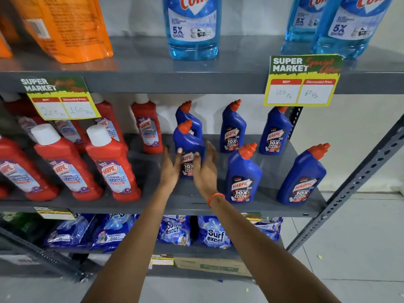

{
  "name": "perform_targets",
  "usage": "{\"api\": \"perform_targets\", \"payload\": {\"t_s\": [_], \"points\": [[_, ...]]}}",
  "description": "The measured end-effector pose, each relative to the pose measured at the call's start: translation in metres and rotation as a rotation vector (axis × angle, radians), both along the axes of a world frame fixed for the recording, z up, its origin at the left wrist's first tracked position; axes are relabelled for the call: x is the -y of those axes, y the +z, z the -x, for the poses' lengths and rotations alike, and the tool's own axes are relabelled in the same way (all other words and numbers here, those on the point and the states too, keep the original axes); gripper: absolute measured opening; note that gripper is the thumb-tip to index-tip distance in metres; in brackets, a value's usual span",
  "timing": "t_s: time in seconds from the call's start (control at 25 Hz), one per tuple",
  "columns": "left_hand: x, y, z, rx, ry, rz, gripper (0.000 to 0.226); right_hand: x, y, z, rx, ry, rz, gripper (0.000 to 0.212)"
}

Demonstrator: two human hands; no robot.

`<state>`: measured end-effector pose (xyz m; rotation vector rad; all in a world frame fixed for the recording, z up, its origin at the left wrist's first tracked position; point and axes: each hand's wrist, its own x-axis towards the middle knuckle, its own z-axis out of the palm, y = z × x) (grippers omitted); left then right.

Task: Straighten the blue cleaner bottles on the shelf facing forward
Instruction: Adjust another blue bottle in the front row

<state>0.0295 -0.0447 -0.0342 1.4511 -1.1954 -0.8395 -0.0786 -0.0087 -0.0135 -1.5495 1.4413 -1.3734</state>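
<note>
Several blue cleaner bottles with orange caps stand on the middle shelf (153, 202). One blue bottle (188, 141) stands upright between my two hands, its label facing me. My left hand (171, 167) presses its left side and my right hand (205, 169) its right side, thumbs across the label. Another blue bottle (189, 119) stands right behind it, label hidden. Two more, a blue bottle (232, 130) and a blue bottle (276, 132), stand at the back, labels forward. At the front stand a blue bottle (243, 178) and a blue bottle (302, 180).
Red bathroom cleaner bottles (111, 162) fill the shelf's left half. Price cards (302, 80) hang from the upper shelf edge, which carries light blue bottles (192, 27) and orange pouches (63, 27). Detergent bags (215, 232) lie below. The rack's upright (358, 178) slants at right.
</note>
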Motion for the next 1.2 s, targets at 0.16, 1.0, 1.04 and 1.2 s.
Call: {"api": "perform_targets", "payload": {"t_s": [0.16,1.0,1.04,1.2], "points": [[0.007,-0.005,-0.008,-0.213,-0.219,-0.162,0.044,0.021,-0.029,0.004,-0.042,0.089,-0.219,0.049],[-0.075,-0.013,-0.021,-0.074,-0.205,-0.086,0.038,-0.055,-0.069,0.002,-0.149,0.029,-0.080,0.051],[-0.074,-0.013,-0.021,-0.074,-0.205,-0.090,0.039,-0.055,-0.070,0.002,-0.148,0.023,-0.086,0.051],[-0.074,-0.014,-0.022,-0.056,-0.190,-0.117,0.042,-0.053,-0.070,0.003,-0.144,0.034,-0.104,0.052]]}}
